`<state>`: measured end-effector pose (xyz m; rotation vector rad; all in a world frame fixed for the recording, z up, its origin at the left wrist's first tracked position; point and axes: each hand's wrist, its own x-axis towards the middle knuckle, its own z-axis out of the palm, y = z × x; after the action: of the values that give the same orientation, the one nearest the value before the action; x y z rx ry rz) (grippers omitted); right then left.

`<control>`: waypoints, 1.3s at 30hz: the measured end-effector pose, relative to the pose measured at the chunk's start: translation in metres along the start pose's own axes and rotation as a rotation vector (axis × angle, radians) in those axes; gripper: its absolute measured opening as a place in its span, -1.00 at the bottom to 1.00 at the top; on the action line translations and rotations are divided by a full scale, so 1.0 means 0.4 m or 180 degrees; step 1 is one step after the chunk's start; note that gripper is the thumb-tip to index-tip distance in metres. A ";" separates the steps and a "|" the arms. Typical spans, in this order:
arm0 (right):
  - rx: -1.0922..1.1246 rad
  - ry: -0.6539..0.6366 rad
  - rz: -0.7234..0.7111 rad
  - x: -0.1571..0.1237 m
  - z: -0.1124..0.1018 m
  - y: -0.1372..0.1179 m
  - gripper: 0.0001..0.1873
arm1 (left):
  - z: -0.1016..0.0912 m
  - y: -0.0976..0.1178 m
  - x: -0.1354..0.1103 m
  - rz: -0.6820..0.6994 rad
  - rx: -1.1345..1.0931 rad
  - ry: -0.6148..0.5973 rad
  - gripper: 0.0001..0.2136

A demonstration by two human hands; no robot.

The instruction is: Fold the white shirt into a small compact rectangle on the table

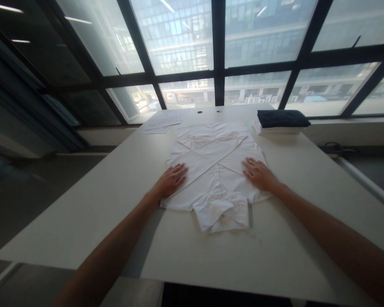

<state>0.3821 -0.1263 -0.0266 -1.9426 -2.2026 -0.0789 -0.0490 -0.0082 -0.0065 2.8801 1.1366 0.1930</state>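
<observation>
A white garment (208,170), which looks like a shirt, lies spread on the white table with creases and overlapping folds. One narrower part of it, seemingly a sleeve (222,213), is folded over at the edge nearest me. My left hand (173,179) rests flat on the garment's left side, fingers apart. On the right side my right hand (259,174) lies flat on the cloth, its fingers spread as well. Neither hand grips anything.
The white table (115,187) reaches toward tall windows. At its far right sits a stack of folded cloth with a dark navy piece (283,118) on top. Paper sheets (163,123) lie at the far left. A blue-grey curtain (28,94) hangs beyond the table's left.
</observation>
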 end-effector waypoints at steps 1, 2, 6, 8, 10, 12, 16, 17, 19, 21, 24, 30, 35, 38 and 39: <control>0.0007 0.0004 0.0003 0.000 -0.001 -0.001 -0.39 | -0.003 0.004 -0.002 0.0014 -0.0019 0.0089 -0.44; 0.0012 0.0008 0.0008 0.000 -0.003 -0.002 -0.39 | -0.008 0.010 -0.005 0.0035 -0.0028 0.0176 -0.45; 0.0025 0.0002 0.0028 -0.001 -0.008 -0.006 -0.40 | -0.030 0.052 -0.021 0.0136 -0.0092 0.0384 -0.47; 0.0045 0.0010 0.0028 -0.002 -0.009 -0.008 -0.41 | -0.037 0.073 -0.027 0.0170 -0.0152 0.0366 -0.45; 0.0066 0.0037 0.0032 -0.003 -0.010 -0.008 -0.41 | -0.036 0.087 -0.030 0.0232 -0.0172 0.0226 -0.43; 0.0082 0.0058 0.0032 -0.003 -0.009 -0.008 -0.41 | -0.029 0.091 -0.030 0.0277 -0.0136 0.0033 -0.42; 0.0084 0.0066 0.0016 -0.003 -0.007 -0.005 -0.41 | -0.011 0.083 -0.029 0.0256 -0.0040 -0.0112 -0.42; 0.0082 0.0072 0.0015 -0.003 -0.006 -0.005 -0.41 | -0.009 0.081 -0.029 0.0250 -0.0033 -0.0117 -0.43; 0.0085 0.0076 0.0012 -0.004 -0.006 -0.005 -0.41 | -0.007 0.079 -0.029 0.0239 -0.0043 -0.0133 -0.43; 0.0094 0.0068 0.0012 -0.005 -0.007 -0.006 -0.42 | -0.009 0.080 -0.029 0.0240 -0.0076 -0.0136 -0.43; 0.0109 0.0077 0.0017 -0.006 -0.009 -0.008 -0.43 | -0.018 0.089 -0.030 0.0321 -0.0173 -0.0093 -0.45; 0.0249 0.0291 -0.0152 -0.011 -0.022 -0.017 -0.49 | -0.068 0.169 -0.051 0.0916 -0.0830 -0.0091 -0.51; 0.1033 0.0517 -0.0845 -0.065 -0.065 -0.059 -0.55 | -0.120 0.260 -0.095 0.1281 -0.1336 -0.0532 -0.37; 0.1618 0.0215 -0.1211 -0.117 -0.101 -0.094 -0.43 | -0.132 0.281 -0.113 0.1303 -0.1319 -0.0653 -0.24; 0.1701 0.0079 -0.1314 -0.133 -0.114 -0.104 -0.37 | -0.132 0.284 -0.116 0.1300 -0.1291 -0.0625 -0.23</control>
<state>0.3525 -0.1915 0.0118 -1.1915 -2.2685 0.3818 -0.0124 -0.1232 0.0505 2.6491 0.4094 0.1286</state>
